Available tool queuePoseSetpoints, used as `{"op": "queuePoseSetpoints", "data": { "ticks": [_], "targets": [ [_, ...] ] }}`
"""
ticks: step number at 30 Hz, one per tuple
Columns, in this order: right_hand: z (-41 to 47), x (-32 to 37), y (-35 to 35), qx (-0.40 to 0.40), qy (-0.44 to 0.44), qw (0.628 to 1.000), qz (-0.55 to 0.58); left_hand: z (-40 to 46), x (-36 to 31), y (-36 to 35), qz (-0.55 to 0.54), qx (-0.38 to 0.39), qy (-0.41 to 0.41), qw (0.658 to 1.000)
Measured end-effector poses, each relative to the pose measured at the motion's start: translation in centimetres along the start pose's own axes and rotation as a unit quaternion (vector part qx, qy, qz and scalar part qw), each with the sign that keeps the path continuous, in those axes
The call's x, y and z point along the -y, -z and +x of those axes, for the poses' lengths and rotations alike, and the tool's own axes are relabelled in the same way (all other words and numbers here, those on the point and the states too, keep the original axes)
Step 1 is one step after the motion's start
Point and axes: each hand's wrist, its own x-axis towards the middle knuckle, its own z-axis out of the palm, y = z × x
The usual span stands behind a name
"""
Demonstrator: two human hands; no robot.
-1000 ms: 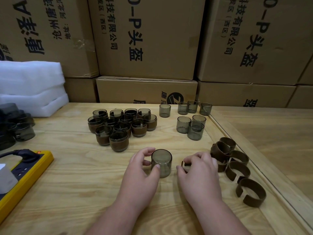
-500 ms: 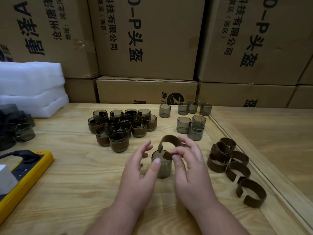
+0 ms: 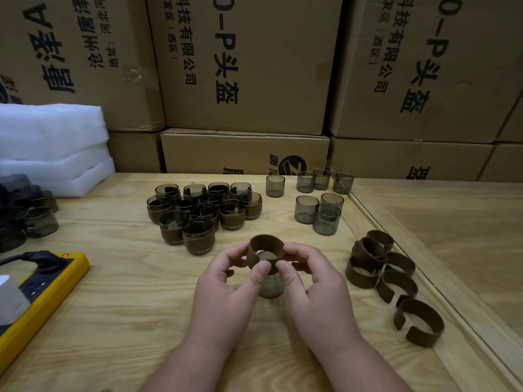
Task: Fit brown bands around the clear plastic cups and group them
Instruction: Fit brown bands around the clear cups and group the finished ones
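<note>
Centre of the head view, low on the pale wooden tabletop (image 3: 113, 306): left hand (image 3: 223, 290) and right hand (image 3: 314, 287) each pinch an end of one brown band (image 3: 264, 246), a split, matte, springy-looking strip spread over a smoky clear cup (image 3: 271, 288) standing between the thumbs. Risk, judged: a slipped pinch could snap the band shut or tip the smooth cup. Upper centre, banded cups (image 3: 203, 213); to their right, bare cups (image 3: 319, 199); right edge, loose bands (image 3: 390, 278).

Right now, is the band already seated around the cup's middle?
No: both hands hold the brown band at the cup's top rim.
</note>
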Motion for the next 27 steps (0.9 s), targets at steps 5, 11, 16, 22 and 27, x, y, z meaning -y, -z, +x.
{"op": "queuePoseSetpoints", "data": {
  "ticks": [5,11,16,22,27],
  "targets": [
    [0.1,-0.2,0.3,0.018,-0.009,1.000,-0.016,0.1,0.4,0.0,-0.002,-0.014,0.015,1.000],
    [0.1,-0.2,0.5,0.029,-0.025,0.999,-0.011,0.3,0.8,0.2,0.000,-0.021,0.020,1.000],
    [0.1,-0.4,0.6,0.046,-0.035,0.998,-0.009,0.4,0.5,0.3,-0.001,-0.019,0.025,1.000],
    [-0.1,0.1,0.0,-0.003,-0.027,0.999,-0.045,0.1,0.1,0.2,0.063,-0.001,-0.011,0.998],
    [-0.2,0.2,-0.5,-0.004,-0.021,0.996,-0.090,0.2,0.1,0.3,0.110,-0.014,-0.027,0.993]
  ]
}}
